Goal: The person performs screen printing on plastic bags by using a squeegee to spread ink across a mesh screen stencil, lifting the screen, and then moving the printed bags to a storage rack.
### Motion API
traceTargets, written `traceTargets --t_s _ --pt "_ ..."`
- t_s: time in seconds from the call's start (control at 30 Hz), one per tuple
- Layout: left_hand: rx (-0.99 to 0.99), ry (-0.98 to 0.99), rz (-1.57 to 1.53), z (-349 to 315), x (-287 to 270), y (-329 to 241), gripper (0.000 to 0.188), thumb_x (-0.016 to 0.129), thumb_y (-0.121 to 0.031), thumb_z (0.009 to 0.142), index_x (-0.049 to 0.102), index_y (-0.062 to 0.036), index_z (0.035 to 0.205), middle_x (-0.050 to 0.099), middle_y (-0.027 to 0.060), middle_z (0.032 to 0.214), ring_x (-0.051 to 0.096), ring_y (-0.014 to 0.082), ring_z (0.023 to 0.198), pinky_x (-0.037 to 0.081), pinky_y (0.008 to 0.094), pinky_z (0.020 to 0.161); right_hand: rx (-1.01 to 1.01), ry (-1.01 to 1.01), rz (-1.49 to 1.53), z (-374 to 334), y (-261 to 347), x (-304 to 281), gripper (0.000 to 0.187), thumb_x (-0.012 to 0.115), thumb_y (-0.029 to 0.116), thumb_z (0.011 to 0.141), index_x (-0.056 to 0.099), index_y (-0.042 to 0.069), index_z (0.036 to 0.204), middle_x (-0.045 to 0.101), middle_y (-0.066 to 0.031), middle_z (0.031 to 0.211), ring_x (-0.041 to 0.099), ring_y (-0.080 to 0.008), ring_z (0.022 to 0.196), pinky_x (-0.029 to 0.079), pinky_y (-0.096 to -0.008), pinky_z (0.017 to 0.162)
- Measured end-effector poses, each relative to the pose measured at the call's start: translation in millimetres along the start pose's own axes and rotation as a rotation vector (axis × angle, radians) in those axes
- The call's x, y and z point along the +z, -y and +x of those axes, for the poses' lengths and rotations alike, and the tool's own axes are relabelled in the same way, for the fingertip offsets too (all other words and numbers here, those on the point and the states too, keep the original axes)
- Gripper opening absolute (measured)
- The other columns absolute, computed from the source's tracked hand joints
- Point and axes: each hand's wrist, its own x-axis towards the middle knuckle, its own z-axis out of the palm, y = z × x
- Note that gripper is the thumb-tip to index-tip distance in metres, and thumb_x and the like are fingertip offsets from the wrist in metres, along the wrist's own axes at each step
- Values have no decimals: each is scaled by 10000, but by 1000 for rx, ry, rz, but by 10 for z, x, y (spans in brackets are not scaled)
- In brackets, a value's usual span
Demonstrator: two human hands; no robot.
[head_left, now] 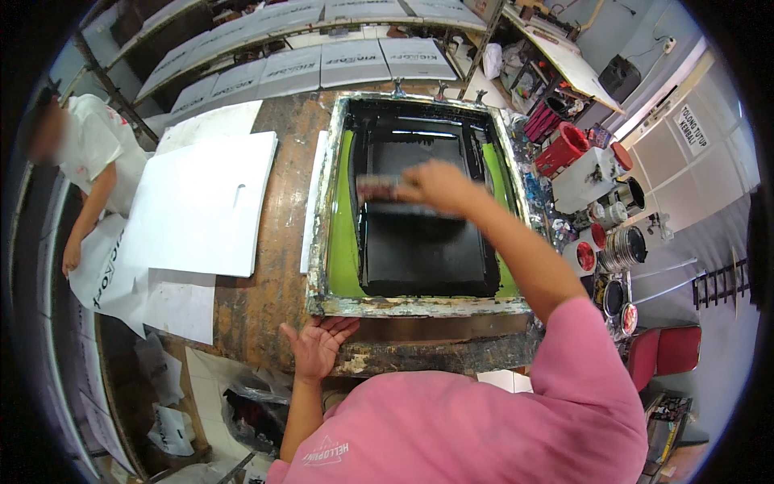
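Observation:
A screen printing frame (419, 306) lies on the wooden table, its worn rim spattered with paint. Green mesh coating (345, 242) borders a field of black ink (427, 258) inside it. Over the ink, my right hand (439, 185) is closed around a squeegee (377, 189), whose handle is smeared; its blade is hard to make out. My left hand (321, 347) is palm up at the frame's near left edge, fingers stretched out and the tips touching or just under the rim; which one I cannot tell. Nothing is in that palm.
A stack of white sheets (201, 202) lies on the table's left. Beyond it a co-worker (101, 153) holds a printed sheet (109, 270). Drying racks (294, 68) with printed sheets stand behind. Ink cans and a red bucket (562, 149) crowd the right side; a red chair (665, 355) stands nearby.

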Motion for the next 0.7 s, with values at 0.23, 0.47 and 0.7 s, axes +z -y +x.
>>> traceTargets --t_s 0.23,0.47,0.7 --pt "40 69 28 22 174 -97 1063 330 -919 927 592 -22 1434 646 306 1411 589 460 1366 370 635 1224 48 -189 -6 -1607 1061 341 428 663 523 994 708 108 1089 669 -152 921 715 -377 911 569 -487 750" --pt "198 355 34 363 1072 -729 1128 398 -941 889 501 -32 1548 548 295 1536 498 441 1462 342 619 1248 33 -816 -296 -1609 1375 -457 305 694 388 945 667 92 1012 643 -122 947 628 -315 941 438 -515 926" --pt "381 -174 1984 844 968 -480 1022 440 -838 963 367 -98 1665 277 296 1711 178 458 1613 28 720 1246 18 -972 -349 -1216 1294 -1202 322 639 397 947 669 82 893 673 -115 813 668 -323 853 413 -508 895"
